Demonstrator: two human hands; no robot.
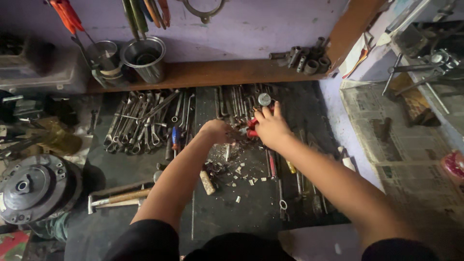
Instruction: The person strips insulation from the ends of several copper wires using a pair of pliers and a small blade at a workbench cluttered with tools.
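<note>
Both my hands are closing over the dark tabletop: right hand gripping a red-handled tool, left hand fisted beside it.

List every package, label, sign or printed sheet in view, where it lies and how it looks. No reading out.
Newspaper sheets: spread flat on the right-hand surface, grey-white with dark print blocks.
Paper scrap: tucked by the wooden shelf end at upper right, white with orange edge.
No screens or signs in view.
</note>
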